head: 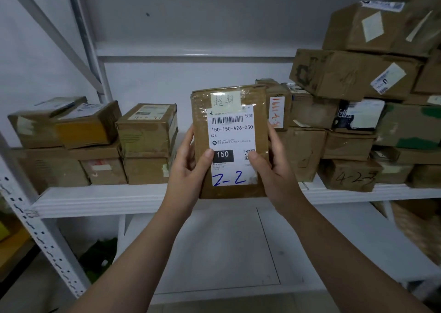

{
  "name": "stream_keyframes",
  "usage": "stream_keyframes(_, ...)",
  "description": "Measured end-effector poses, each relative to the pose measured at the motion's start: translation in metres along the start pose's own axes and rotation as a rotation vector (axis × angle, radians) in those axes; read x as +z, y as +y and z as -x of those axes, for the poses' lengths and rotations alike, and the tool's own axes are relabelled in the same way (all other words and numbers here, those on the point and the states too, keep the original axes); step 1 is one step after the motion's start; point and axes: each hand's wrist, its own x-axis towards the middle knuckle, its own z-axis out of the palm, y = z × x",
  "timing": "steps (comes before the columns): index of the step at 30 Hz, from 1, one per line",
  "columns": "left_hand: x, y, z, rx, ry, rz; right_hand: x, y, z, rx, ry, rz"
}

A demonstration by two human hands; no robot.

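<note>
In front of the shelf [119, 198], a parcel [229, 143] is held upright, long axis from 12 to 6 o'clock. It is clasped at 9 o'clock by the left hand [188, 169] and at 3 o'clock by the right hand [269, 167], each grip closed on an edge, thumbs on the label [232, 131]. A gap between the boxes [146, 143] is judged to lie at 12 o'clock, behind it. The rear fingers and the label's small print cannot be made out.
</note>
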Motion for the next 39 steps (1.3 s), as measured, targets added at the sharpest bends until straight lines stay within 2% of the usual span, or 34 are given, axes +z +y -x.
stream_keyframes(9,-0.009,0.008,0.010,0.011,0.007,0.031,0.013,-0.006,0.008,-0.019,0.005,0.014)
stream_keyframes(20,-0.034,0.022,0.023,-0.038,-0.098,0.031,0.045,-0.030,0.039,0.033,0.096,-0.010)
stream_keyframes(30,-0.031,0.014,0.083,-0.074,-0.283,0.014,0.059,-0.051,0.133,0.161,0.373,0.090)
stream_keyframes(39,0.052,-0.007,0.156,-0.261,-0.410,-0.003,0.003,-0.078,0.232,0.295,0.606,0.247)
